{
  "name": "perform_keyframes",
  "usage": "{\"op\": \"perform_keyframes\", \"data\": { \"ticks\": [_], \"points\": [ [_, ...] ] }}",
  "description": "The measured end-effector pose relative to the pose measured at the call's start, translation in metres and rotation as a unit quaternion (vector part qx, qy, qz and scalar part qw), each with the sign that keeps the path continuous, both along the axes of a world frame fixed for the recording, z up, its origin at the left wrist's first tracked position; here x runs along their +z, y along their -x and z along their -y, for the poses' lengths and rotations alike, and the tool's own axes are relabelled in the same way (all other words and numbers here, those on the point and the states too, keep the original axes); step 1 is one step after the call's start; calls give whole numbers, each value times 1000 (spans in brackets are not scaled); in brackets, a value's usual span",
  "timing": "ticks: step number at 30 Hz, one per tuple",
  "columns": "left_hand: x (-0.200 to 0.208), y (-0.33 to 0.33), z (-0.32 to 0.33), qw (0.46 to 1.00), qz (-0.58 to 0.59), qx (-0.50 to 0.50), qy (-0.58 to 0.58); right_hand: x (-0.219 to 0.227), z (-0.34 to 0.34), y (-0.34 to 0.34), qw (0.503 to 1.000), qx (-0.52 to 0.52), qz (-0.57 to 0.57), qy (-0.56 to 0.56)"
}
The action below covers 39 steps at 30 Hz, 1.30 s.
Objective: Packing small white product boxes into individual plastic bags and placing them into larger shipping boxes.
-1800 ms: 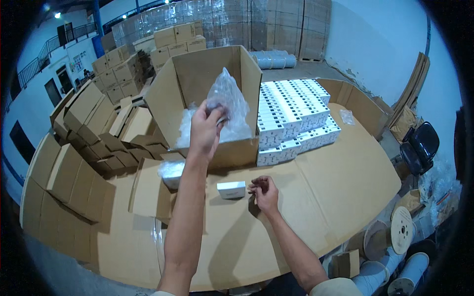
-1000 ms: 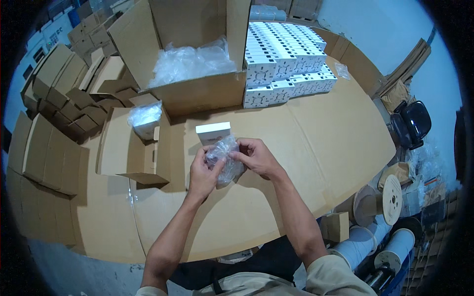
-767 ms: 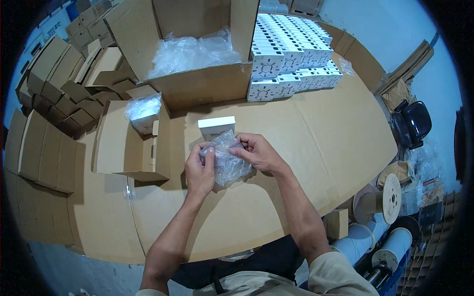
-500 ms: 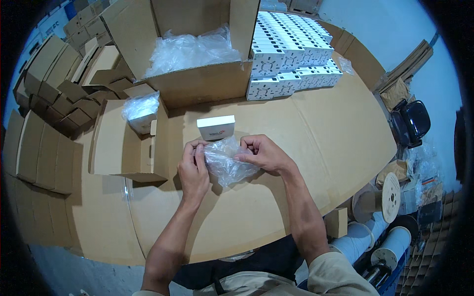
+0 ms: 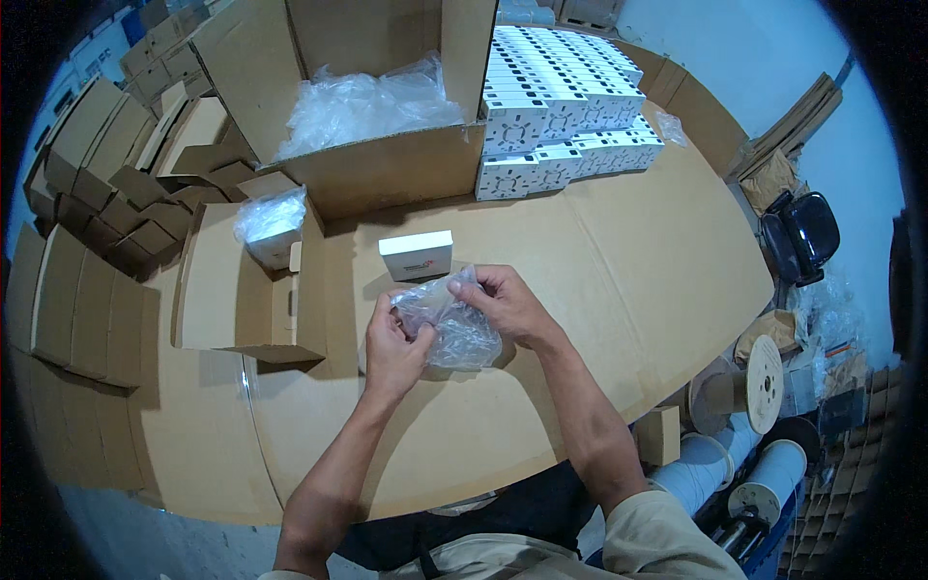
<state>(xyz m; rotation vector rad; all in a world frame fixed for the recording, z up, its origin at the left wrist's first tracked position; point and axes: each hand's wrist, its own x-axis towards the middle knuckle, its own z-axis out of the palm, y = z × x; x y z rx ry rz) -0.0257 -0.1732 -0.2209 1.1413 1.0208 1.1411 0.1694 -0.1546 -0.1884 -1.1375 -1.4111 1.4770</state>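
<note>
A clear bubble-wrap bag [image 5: 462, 338] is pinched between my two hands, crumpled and hanging a little over the cardboard-covered table. My left hand [image 5: 392, 350] grips its left side, thumb pressed on the plastic. On the upper right edge, my right hand [image 5: 505, 302] is closed with thumb against fingers. Just beyond the bag a small white box [image 5: 416, 255] stands on the table. To the left is an open carton [image 5: 215, 280], with a white box in bubble wrap [image 5: 273, 224] inside it. Whether anything lies within the bag I hold cannot be made out.
A large open carton [image 5: 396, 172] full of clear plastic bags [image 5: 367, 108] stands at the back. Right of it are stacked white boxes [image 5: 561, 111]. Folded cartons [image 5: 82, 300] line the left side. Beyond the table's right edge are cable spools [image 5: 764, 387] and a black chair [image 5: 810, 237].
My left thumb has moved down and right over the bag, and my right hand has shifted slightly left along its upper edge. The bag looks more bunched. The view has shifted slightly.
</note>
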Motion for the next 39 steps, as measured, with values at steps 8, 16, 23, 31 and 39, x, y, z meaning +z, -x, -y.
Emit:
{"op": "perform_keyframes", "data": {
  "ticks": [8,16,23,31,39],
  "points": [
    [3,4,-1,997,-53,38,-48,-4,-7,-4,987,-56,-142,-40],
    [13,4,5,977,-192,44,-83,-4,-8,-3,943,-136,-304,-8],
    [13,10,2,996,-69,45,-34,-8,-8,5,972,-162,-144,-92],
    [12,6,-2,980,-113,136,-86,17,12,19,995,-4,-105,-2],
    [15,17,-8,982,-70,177,-11,21,3,-15,970,180,46,159]
  ]
}}
